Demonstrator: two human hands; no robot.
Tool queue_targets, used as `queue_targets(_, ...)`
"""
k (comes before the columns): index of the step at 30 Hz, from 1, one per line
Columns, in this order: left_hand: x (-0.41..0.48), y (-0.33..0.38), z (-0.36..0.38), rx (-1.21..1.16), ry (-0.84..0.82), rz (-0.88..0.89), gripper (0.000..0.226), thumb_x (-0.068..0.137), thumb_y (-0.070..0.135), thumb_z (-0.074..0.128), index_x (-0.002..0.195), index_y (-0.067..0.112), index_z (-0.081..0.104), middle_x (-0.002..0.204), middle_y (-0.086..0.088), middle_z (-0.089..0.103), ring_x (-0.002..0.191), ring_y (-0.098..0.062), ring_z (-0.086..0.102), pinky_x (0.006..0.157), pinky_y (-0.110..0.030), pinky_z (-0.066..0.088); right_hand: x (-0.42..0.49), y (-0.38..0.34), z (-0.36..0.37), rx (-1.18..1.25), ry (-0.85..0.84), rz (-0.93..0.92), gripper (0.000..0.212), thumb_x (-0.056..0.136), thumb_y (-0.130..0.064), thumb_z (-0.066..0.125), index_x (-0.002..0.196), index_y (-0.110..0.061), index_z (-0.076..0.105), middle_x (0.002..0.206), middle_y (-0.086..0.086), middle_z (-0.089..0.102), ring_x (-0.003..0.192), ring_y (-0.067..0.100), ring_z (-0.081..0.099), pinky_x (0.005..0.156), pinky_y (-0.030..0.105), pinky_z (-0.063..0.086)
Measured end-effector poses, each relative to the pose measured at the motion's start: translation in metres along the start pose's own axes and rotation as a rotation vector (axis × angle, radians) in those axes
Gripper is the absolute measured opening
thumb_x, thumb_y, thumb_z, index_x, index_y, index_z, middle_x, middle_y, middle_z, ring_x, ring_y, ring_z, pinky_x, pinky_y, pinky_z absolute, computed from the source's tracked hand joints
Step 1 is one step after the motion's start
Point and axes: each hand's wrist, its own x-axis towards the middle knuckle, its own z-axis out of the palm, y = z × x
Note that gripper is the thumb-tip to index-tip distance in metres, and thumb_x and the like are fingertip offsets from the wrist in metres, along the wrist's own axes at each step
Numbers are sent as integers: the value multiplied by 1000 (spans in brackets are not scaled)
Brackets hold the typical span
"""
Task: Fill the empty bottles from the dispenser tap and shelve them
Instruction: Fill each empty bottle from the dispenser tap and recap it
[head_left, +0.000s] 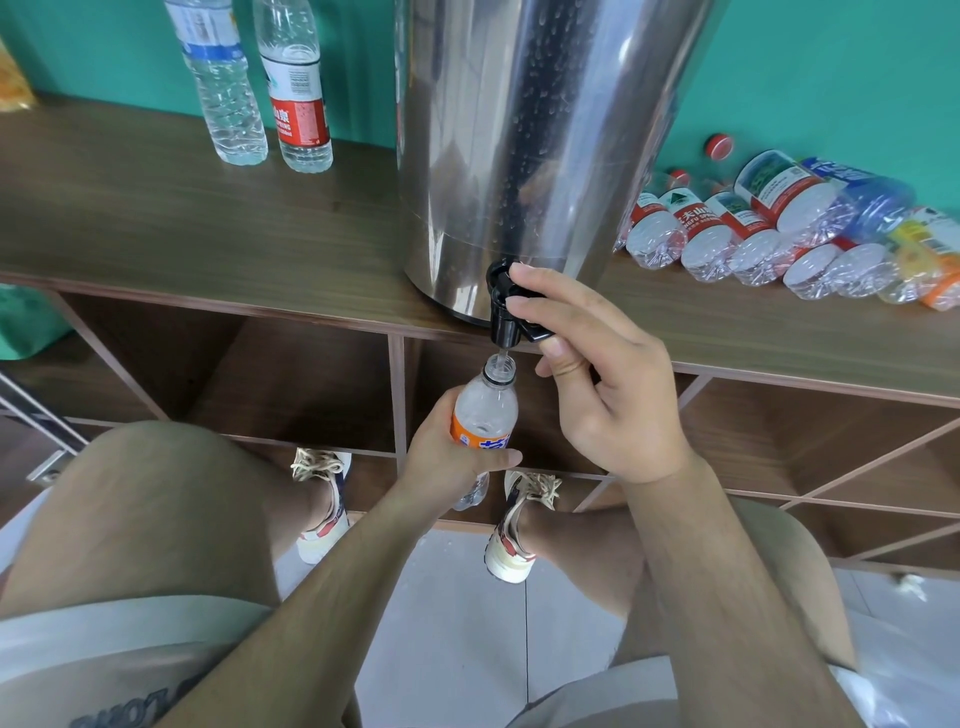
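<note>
Two hands were at work in the head view, the only view given. The left hand (452, 462) gripped the orange-label bottle (484, 408) around its middle and held it nearly upright, its open mouth directly under the spout of the black tap (503, 312). The right hand (597, 384) pinched the tap's lever (531, 330), with the forefinger on top and the thumb below. A thin stream (501, 357) seemed to run from the spout into the bottle mouth. The tap belonged to the steel dispenser (545, 130), which stood on the wooden surface (208, 223).

I judged that the filling step was in hand for this bottle. The next move would call for letting the lever go before the water reaches the neck, then carrying the bottle to a shelf compartment (291, 384) below. Many empty bottles (779, 228) lay in a pile right of the dispenser, so much work was left. Two standing bottles (296, 93) were at the back left.

Hard to read was the water level in the held bottle, because the left hand covered its middle. The tops of the dispenser and of the standing bottles were cut off.
</note>
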Motion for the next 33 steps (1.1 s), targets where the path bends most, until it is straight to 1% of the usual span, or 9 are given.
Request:
queue_targets(5,-1,1,1,-13,0,1,82,68,16,97,135,34,53,123,11,67,115,-15,64,103,-44,56,0,0,0,3,8,4,37,103,7,50,132,-6,68,150,6,59,116,18,68,87,35,59)
queue_targets(10,-1,2,0,-29,1,1,82,69,14,96,136,32,53,124,10,67,115,-16,64,103,-43,56,2,0,1,2,25,19,39,101,11,50,130,-6,70,148,3,60,112,7,65,87,30,56)
queue_targets(15,-1,2,-1,-31,-2,-1,83,68,15,97,136,33,53,124,9,67,117,-19,64,104,-47,56,3,0,2,21,49,41,31,106,1,49,127,-8,71,145,-1,62,109,2,63,88,28,54)
queue_targets(20,-2,4,-1,-26,-4,9,81,69,14,96,135,33,53,122,11,67,115,-16,64,101,-39,56,5,-1,2,48,63,82,30,107,0,49,123,-8,72,141,-1,64,105,-2,62,88,27,54)
queue_targets(23,-3,5,-1,-33,5,5,81,68,14,96,134,33,53,121,11,67,114,-16,65,99,-37,57,16,-5,4,117,121,169,23,108,-7,52,118,-14,70,119,-10,72,91,-5,62,83,28,52)
queue_targets(25,-4,6,-1,-27,5,6,79,69,14,96,133,33,54,120,12,67,113,-15,64,98,-35,57,28,-4,7,128,157,244,19,110,-19,52,117,-19,70,96,-22,68,76,-2,61,74,28,51)
queue_targets(27,-5,7,-1,-19,-1,8,79,70,14,95,134,32,53,120,12,66,112,-15,63,98,-33,57,36,-1,11,176,178,312,15,109,-22,53,112,-22,68,84,-23,64,69,0,58,70,28,48)
queue_targets(30,-5,10,-1,-11,2,20,78,71,15,95,132,34,52,119,15,64,110,-12,62,92,-26,56,34,1,12,269,177,385,14,107,-15,57,113,-12,69,88,-16,67,66,2,58,66,19,49)
queue_targets(33,-4,11,-1,-17,8,33,78,71,14,95,132,34,52,120,13,65,111,-12,63,92,-26,55,24,-4,11,308,161,393,18,104,-11,63,112,-26,70,98,-19,71,67,6,62,63,19,52)
